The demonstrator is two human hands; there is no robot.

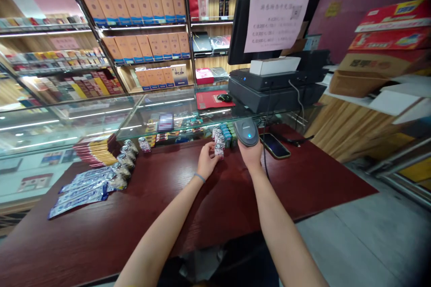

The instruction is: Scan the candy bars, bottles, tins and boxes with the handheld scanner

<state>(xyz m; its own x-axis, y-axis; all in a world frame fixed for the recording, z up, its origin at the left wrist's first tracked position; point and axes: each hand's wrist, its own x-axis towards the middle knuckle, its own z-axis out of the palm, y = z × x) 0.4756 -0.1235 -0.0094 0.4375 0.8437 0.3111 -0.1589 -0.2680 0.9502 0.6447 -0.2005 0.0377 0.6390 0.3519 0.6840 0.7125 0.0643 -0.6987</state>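
Observation:
My right hand (pixel 252 153) is wrapped around the handle of a grey barcode scanner (pixel 246 132), which shows a lit blue light. Its cable hangs down beside my wrist. My left hand (pixel 206 159), with a band at the wrist, has thumb and fingers around a small jar (pixel 219 151) with a silvery lid and pinkish label, at the near end of a short row of similar jars. Green and blue small containers (pixel 230 136) stand just right of that row. One more pink-labelled jar (pixel 144 145) stands apart, farther left on the dark red counter (pixel 161 206).
Silver-lidded jars (pixel 124 161) line up at left, beside blue-and-white packets (pixel 81 190) and a stack of red-yellow packs (pixel 96 150). A phone (pixel 275 145) lies right of the scanner. Behind stand a glass display case (pixel 134 116) and a monitor (pixel 238 31); boxes (pixel 380 49) are piled at right.

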